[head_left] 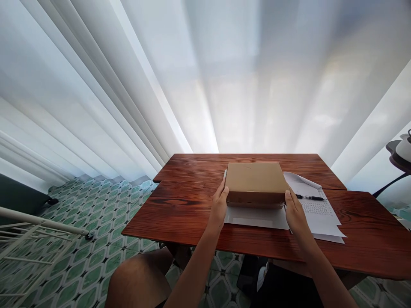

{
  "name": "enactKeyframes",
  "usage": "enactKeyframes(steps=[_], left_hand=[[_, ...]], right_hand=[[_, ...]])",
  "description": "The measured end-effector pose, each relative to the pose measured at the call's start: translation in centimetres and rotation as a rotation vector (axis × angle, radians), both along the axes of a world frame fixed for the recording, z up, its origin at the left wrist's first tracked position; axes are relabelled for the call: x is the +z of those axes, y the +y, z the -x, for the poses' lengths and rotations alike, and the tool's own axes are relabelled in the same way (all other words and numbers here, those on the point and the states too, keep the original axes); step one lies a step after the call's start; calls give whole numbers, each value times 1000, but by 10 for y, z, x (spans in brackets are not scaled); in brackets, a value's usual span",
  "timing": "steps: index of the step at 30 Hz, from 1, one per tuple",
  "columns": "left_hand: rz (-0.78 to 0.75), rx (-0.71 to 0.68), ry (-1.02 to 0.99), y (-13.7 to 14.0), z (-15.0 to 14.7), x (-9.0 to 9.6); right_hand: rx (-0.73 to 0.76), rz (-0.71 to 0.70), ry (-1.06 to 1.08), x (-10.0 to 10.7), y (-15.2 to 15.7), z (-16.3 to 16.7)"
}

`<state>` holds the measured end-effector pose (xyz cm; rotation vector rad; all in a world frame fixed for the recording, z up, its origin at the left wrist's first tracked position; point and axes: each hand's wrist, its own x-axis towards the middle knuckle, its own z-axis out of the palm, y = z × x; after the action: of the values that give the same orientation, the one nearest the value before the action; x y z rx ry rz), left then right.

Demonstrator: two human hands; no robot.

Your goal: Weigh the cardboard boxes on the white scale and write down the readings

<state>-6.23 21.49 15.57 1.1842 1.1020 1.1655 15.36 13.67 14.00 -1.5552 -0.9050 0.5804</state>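
Note:
A brown cardboard box [253, 179] is held between my two hands over the wooden table. My left hand [218, 205] grips its left side, thumb at the near corner. On the right side my right hand [293, 208] grips it the same way, fingers partly hidden behind the box. Beneath it a flat whitish sheet or board [257, 217] lies on the table, its near edge showing. Whether the box rests on that or hovers slightly above, I cannot tell. Sheets of paper [316, 209] with writing lie beside my right hand, and a black pen [311, 197] lies across them.
The reddish-brown table [183, 209] stands before a white curtain [205, 77]. A white metal rack [38, 239] is on the green tiled floor [99, 214] at left. At far right is a dark stand [398, 156] with a white object on it.

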Motion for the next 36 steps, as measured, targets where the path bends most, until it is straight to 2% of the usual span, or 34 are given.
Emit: enactKeyframes(steps=[8,18,25,30,36], left_hand=[[27,5,-14,1,-1,0],[10,26,-28,-1,8,4],[-16,89,-9,0,30,12],[-35,130,-4,-5,51,21],[-54,198,-8,-5,79,26]], right_hand=[[-14,26,64,5,1,4],[4,-9,33,11,6,15],[38,-23,36,14,18,33],[54,21,42,22,25,54],[124,-19,45,28,37,82]])
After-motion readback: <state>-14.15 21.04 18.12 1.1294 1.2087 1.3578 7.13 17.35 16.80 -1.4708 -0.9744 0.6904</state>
